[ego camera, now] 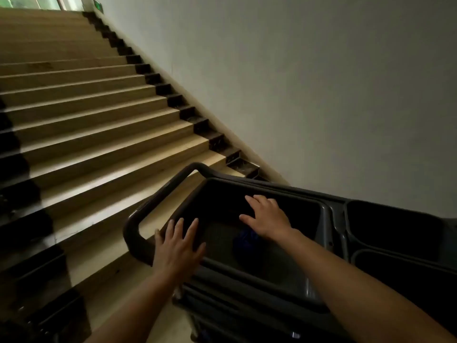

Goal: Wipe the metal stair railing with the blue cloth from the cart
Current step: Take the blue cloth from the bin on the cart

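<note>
Two bare hands are reaching forward over a dark cart, both open with the fingers straight and spread. The left hand is lying palm down across the left rim of the cart's top tray, its fingertips pointing up the stairs and its little finger lying just beside the looped push handle. The right hand is hovering palm down inside the same tray, gripping nothing. The blue cloth is lying crumpled on the tray floor directly beneath the right palm and wrist, which are partly hiding it; whether the hand is touching the cloth cannot be told. Both forearms are entering from the lower edge, the right one crossing above the tray's near rim. To the right of the tray, two deeper dark compartments are sitting side by side in the cart body, their contents lost in shadow. The push handle is projecting from the tray's left end towards the lowest steps. Beyond the cart, a flight of pale stairs is rising to the upper left, with a dark stepped edging running along its right side against a plain grey wall. A small green sign is showing on that wall near the top of the flight, beside a bright window.
</note>
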